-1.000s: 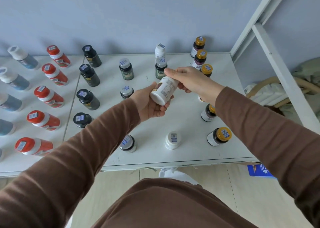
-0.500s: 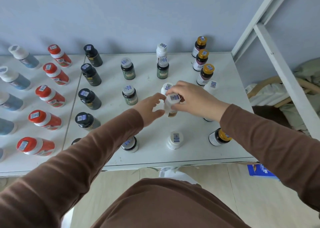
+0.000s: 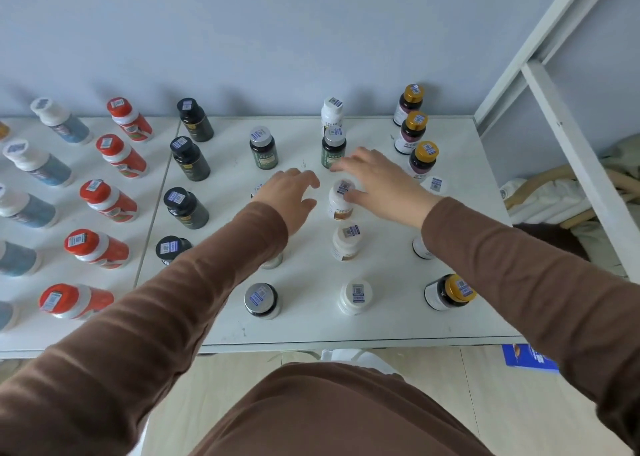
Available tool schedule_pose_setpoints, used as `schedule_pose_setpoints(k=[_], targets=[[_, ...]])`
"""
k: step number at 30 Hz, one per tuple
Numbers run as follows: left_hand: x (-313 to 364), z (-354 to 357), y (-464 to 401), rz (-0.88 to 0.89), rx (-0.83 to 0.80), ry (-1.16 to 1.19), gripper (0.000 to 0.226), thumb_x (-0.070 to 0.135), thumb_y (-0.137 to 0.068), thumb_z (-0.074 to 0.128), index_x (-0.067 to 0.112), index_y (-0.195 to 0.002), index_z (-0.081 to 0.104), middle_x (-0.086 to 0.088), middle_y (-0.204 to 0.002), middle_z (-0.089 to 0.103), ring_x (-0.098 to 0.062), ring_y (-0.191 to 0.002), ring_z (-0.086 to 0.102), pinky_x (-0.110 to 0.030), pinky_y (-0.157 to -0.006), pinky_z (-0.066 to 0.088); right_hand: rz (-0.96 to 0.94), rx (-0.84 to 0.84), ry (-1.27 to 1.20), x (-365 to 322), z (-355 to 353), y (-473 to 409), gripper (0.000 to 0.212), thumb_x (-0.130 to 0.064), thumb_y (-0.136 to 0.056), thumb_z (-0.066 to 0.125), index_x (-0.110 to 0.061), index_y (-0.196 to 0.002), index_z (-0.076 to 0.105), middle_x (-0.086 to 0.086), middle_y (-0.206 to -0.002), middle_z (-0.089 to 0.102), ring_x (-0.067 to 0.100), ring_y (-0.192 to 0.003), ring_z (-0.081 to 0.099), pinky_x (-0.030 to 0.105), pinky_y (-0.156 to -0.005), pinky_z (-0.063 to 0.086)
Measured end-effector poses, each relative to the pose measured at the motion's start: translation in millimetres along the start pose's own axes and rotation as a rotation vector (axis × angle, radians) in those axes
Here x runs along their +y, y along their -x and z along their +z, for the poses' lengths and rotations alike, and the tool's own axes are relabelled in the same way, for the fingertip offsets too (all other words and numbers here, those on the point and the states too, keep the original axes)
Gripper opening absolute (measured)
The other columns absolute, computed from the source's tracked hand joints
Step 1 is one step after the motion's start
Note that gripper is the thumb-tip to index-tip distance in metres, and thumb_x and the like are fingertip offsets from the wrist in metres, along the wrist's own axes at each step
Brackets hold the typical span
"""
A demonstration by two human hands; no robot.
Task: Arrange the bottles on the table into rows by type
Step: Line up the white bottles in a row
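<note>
On the white table (image 3: pixel 381 324), a white bottle (image 3: pixel 341 201) stands upright in a column with other white bottles (image 3: pixel 346 242) (image 3: pixel 356 296) (image 3: pixel 331 112). My right hand (image 3: pixel 381 185) hovers just right of it, fingers spread, the thumb beside its cap and holding nothing. My left hand (image 3: pixel 294 196) is open just left of it. A silver-capped green bottle (image 3: pixel 333 150) stands just beyond my right fingertips, and another (image 3: pixel 264 147) stands further left. Gold-capped bottles (image 3: pixel 414 131) line the right side.
Black bottles (image 3: pixel 189 157), red bottles (image 3: pixel 121 157) and blue bottles with white caps (image 3: pixel 38 164) stand in rows to the left. A white metal frame (image 3: pixel 568 137) rises on the right. A blue box (image 3: pixel 526 357) lies on the floor beyond the table's front edge.
A second ago both hands held the white bottle in the air. It now stands on the table, and both hands have let go and opened beside it.
</note>
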State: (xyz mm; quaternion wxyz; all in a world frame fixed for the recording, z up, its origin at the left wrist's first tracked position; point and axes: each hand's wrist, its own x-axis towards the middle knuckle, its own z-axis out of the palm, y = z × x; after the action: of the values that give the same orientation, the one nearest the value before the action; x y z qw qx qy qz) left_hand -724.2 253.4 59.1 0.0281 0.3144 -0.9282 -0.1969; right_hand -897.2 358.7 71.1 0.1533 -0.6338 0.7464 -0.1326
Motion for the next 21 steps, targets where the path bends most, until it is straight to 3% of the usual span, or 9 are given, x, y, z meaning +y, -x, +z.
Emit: schedule_pose_setpoints(k=[3,6,9,12,16,21], targets=[[0.6,4.1,-6.2,-0.033,-0.042,-0.022,0.033,0.026,-0.094,0.05,0.023,-0.127,0.05,-0.004,-0.123,0.055,-0.025,-0.118,0.048,-0.035,-0.096,0.037,-0.027,-0.141,0.065,4.1,14.5,-11.5,0.046,-0.019,-0.092,0.061,-0.026,-0.137,0.052,0.0,-0.13,0.051,0.023,-0.116,0.045,0.034,-0.088,0.041],[-1.7,9.7,-9.6,-0.081,-0.05,0.083,0.031,0.027,-0.094,0.049,0.022,-0.124,0.052,-0.002,-0.121,0.058,-0.023,-0.113,0.053,-0.036,-0.097,0.042,0.013,-0.081,-0.039,7.2,5.5,-15.6,0.041,-0.021,-0.092,0.063,-0.024,-0.133,0.057,-0.002,-0.12,0.057,0.018,-0.109,0.052,0.029,-0.083,0.039],[2.4,5.7,-20.4,-0.279,-0.105,0.595,0.026,0.037,-0.093,0.045,0.02,-0.107,0.058,-0.005,-0.104,0.061,-0.024,-0.095,0.057,-0.036,-0.087,0.046,0.102,-0.022,-0.307,9.0,-20.7,-21.4,0.035,-0.031,-0.093,0.063,-0.024,-0.127,0.062,-0.011,-0.101,0.06,0.009,-0.09,0.057,0.027,-0.078,0.041],[15.8,-7.9,-31.6,-0.464,-0.242,1.122,0.039,0.048,-0.097,0.037,0.015,-0.098,0.059,-0.011,-0.091,0.063,-0.023,-0.075,0.062,-0.032,-0.072,0.054,0.208,0.002,-0.552,5.7,-40.8,-31.0,0.032,-0.045,-0.09,0.064,-0.02,-0.108,0.07,-0.003,-0.085,0.067,0.014,-0.073,0.06,0.034,-0.073,0.052],[23.7,-18.2,-35.9,-0.494,-0.467,1.462,0.06,0.053,-0.098,0.025,0.005,-0.102,0.061,-0.015,-0.074,0.064,-0.02,-0.051,0.055,-0.022,-0.049,0.05,0.315,0.01,-0.613,0.2,-53.6,-39.0,0.053,-0.062,-0.087,0.058,-0.011,-0.092,0.068,-0.004,-0.067,0.058,0.01,-0.058,0.049,0.027,-0.06,0.041],[24.3,-19.6,-39.9,-0.526,-0.591,1.627,0.067,0.053,-0.099,0.021,0.001,-0.094,0.063,-0.011,-0.064,0.058,-0.017,-0.044,0.05,-0.018,-0.045,0.045,0.375,0.018,-0.66,2.9,-52.8,-42.1,0.07,-0.069,-0.087,0.051,-0.006,-0.113,0.066,-0.002,-0.062,0.052,0.019,-0.066,0.043,0.03,-0.058,0.034]])
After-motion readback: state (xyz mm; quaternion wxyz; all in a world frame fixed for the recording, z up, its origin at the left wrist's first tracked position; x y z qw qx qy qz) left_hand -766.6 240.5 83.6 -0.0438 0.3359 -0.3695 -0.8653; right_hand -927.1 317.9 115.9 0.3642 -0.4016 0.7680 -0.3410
